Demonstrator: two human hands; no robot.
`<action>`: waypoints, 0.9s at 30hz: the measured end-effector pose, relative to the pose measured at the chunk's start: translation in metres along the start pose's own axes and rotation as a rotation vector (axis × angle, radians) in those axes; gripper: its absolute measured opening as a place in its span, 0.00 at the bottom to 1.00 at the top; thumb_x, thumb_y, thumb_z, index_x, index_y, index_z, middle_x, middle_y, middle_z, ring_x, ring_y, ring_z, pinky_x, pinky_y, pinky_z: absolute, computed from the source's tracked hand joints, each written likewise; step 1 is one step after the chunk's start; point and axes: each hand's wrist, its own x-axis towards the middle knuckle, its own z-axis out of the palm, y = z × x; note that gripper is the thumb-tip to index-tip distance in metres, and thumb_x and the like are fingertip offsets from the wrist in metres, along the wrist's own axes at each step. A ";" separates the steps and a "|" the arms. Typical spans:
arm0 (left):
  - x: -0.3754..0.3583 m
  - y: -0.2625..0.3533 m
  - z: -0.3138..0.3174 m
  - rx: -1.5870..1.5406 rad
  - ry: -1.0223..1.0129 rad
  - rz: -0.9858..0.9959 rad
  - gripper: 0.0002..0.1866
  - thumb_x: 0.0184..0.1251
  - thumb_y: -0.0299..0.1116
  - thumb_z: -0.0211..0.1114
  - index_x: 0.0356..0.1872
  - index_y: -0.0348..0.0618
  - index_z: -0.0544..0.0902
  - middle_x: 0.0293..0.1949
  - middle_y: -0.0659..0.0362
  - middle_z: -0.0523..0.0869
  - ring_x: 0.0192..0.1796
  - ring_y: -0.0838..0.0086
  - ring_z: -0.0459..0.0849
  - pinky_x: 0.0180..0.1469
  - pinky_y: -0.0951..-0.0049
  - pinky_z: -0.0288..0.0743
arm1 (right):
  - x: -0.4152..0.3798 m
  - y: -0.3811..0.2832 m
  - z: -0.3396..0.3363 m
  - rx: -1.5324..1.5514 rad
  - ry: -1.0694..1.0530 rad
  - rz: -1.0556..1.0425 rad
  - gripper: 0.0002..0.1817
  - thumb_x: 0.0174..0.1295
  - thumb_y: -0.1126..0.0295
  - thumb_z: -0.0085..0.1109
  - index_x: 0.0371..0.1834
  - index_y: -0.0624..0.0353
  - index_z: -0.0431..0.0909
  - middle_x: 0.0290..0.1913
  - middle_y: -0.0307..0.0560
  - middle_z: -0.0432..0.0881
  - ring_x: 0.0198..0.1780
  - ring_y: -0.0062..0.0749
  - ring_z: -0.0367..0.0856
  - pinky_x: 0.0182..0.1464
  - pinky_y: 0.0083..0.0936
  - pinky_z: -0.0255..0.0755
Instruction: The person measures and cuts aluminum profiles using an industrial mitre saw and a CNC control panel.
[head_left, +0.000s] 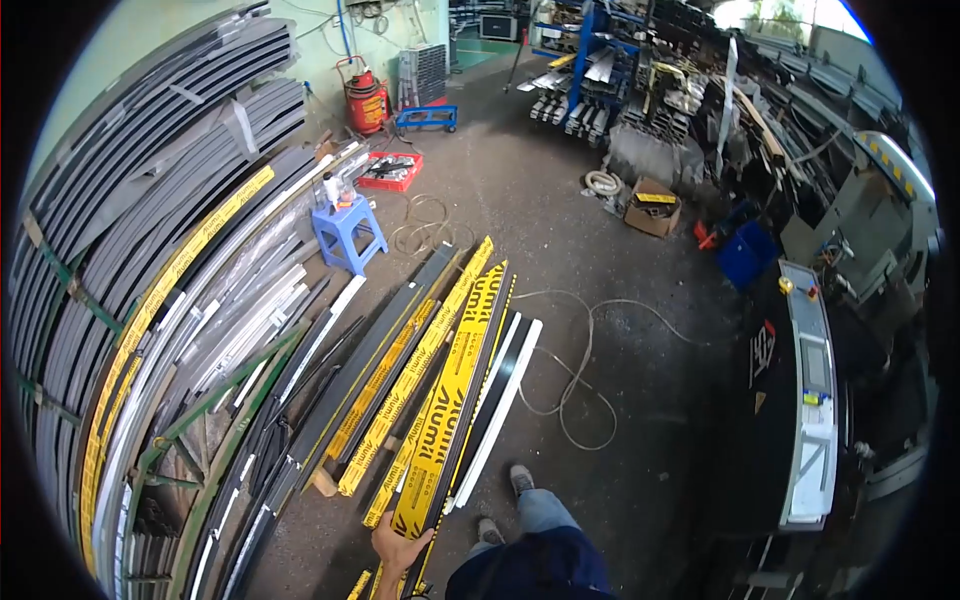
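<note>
I am gripping the near end of a long aluminium profile in yellow printed wrap (445, 420) with my left hand (397, 552), fingers closing around its edge. It is lying on the concrete floor (640, 400) among other wrapped profiles (385, 385), its far end pointing toward the blue plastic stool (349, 232). It is not yet lifting; all the carrying remains, I judge. My right hand is not showing. A cable (580, 370) is looping just beside the stack.
</note>
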 end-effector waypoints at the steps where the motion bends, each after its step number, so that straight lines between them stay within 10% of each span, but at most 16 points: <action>1: -0.009 0.002 -0.001 -0.026 0.016 0.006 0.33 0.31 0.44 0.87 0.38 0.39 0.80 0.32 0.54 0.88 0.36 0.61 0.88 0.43 0.60 0.79 | -0.015 -0.003 0.002 0.021 -0.020 -0.009 0.47 0.55 0.45 0.70 0.73 0.61 0.64 0.64 0.62 0.76 0.67 0.51 0.74 0.66 0.43 0.71; 18: -0.039 0.045 0.040 0.028 -0.164 0.181 0.36 0.34 0.37 0.87 0.48 0.37 0.79 0.38 0.51 0.87 0.41 0.62 0.87 0.47 0.62 0.79 | -0.119 0.047 -0.064 0.254 -0.212 0.039 0.50 0.47 0.48 0.76 0.73 0.58 0.65 0.59 0.59 0.80 0.62 0.49 0.77 0.64 0.45 0.71; 27: -0.088 0.191 0.144 0.358 0.082 0.231 0.37 0.36 0.39 0.82 0.53 0.44 0.75 0.43 0.48 0.83 0.49 0.47 0.81 0.52 0.48 0.71 | -0.037 0.183 -0.101 0.726 -0.189 -0.374 0.63 0.38 0.46 0.83 0.77 0.61 0.57 0.66 0.57 0.74 0.66 0.40 0.71 0.65 0.39 0.70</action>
